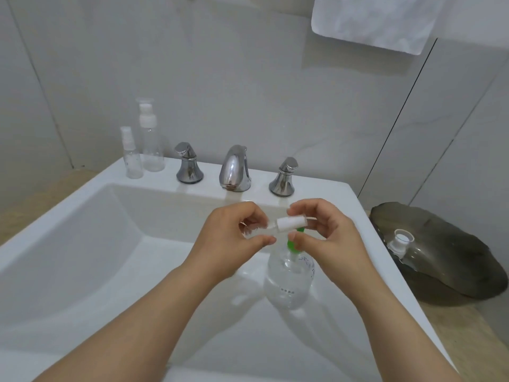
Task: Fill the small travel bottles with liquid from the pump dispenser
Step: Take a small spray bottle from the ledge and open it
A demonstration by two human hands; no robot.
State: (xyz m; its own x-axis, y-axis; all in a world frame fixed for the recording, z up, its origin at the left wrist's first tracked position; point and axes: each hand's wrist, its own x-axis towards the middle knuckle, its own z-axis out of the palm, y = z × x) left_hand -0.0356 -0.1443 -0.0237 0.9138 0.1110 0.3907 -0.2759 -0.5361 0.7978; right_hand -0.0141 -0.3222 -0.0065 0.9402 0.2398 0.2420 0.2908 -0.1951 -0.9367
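A white sink [82, 216] fills the view. Toward its right side stands the clear pump dispenser [287, 282], its green pump partly hidden by the hands above it. The left hand [231, 238] curls round the clear body of a small travel bottle [256, 230], which is held sideways. The right hand [327, 232] pinches the bottle's white spray cap [289, 224] between thumb and fingers. The cap is probably being unscrewed, though it could equally be going on. To fill the bottle, its open neck must next come under the pump's spout.

Nothing else is in the way:
- a towel [380, 20]
- a dark tray [454, 257] holding a loose cap [402, 238]
- the tap [235, 169]
- a tall capped bottle [151, 150] and a shorter one [133, 161] on the back ledge
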